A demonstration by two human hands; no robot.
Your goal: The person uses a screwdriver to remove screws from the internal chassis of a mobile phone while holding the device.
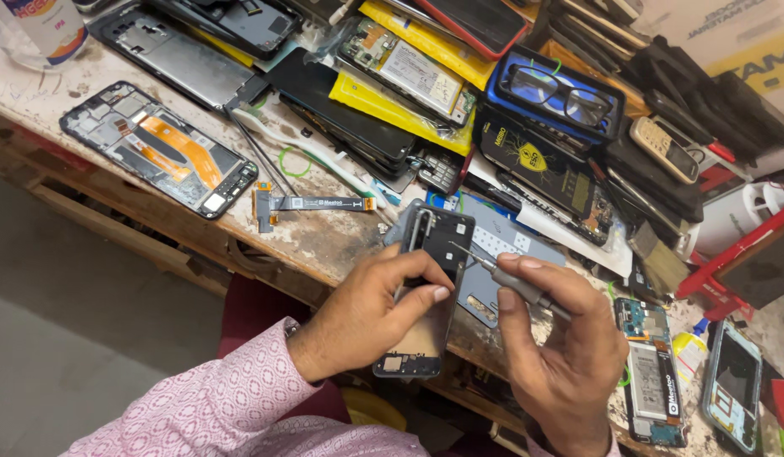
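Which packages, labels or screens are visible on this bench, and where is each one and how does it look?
Yellow flat packets: bench centre, under dark phone parts.
Black packet with a yellow emblem: right of centre, rectangular.
Dark phone screen: centre, glossy black and blank.
White bottle with a coloured label: top left corner.
Battery with a white label: lower right, inside an opened phone.

Yellow packets [392, 101] beneath dark screens [341, 106]
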